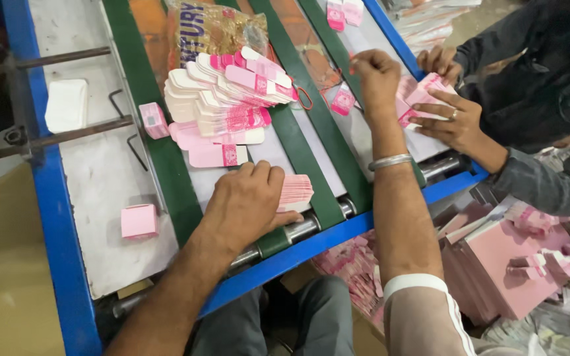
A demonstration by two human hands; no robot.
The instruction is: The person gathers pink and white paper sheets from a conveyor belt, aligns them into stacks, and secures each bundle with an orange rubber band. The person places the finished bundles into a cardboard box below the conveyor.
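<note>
The left hand [249,201] lies palm down on a small stack of flat pink carton blanks [294,192], fingers curled over its near edge and clasping it. This stack rests on the pale bed between two green conveyor belts [311,168], just above the steel roller [301,229] at the near end of the machine.

The right hand [377,79] reaches farther up the same belts, with a metal bangle [390,161] on the wrist. Its fingertips are bunched together over the bed; whether they pinch a blank cannot be told. A single pink blank [343,100] lies just to the left of this hand, beside the belt.

A large fanned pile of pink-and-cream blanks [229,95] sits beyond the left hand, left of the belts, partly over a crinkled gold foil bag [216,29]. Two folded pink boxes [140,221] stand on the grey plate left of the belts, near the blue frame rail [54,217].

To the right of the belts, a co-worker's hands [453,118] press on a loose bundle of pink blanks [420,95]. Below the frame rail, further pink sheets [496,264] lie heaped.
</note>
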